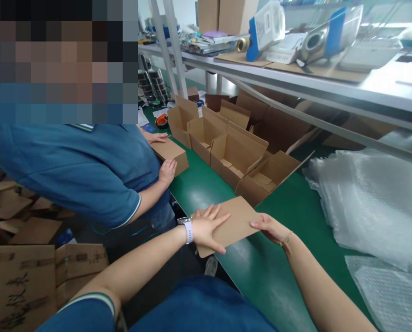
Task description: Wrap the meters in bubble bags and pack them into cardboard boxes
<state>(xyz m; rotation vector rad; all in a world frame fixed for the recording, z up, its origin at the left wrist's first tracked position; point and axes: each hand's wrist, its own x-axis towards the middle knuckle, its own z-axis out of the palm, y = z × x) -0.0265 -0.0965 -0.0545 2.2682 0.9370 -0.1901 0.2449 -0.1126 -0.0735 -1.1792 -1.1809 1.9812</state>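
Observation:
A flat brown cardboard blank [235, 221] lies at the near edge of the green table [278, 276]. My left hand [208, 228], with a white watch on the wrist, rests on its left part with fingers spread flat. My right hand [270, 227] grips the blank's right edge, fingers curled around it. Just beyond the blank stand several open brown boxes [238, 154] in a row.
A co-worker in a blue shirt [88, 170] stands at left, both hands on a closed box [171, 154]. Bubble wrap [372, 203] is piled at right. A shelf [296, 80] with tools runs overhead. Cardboard stacks [29, 276] sit on the floor at left.

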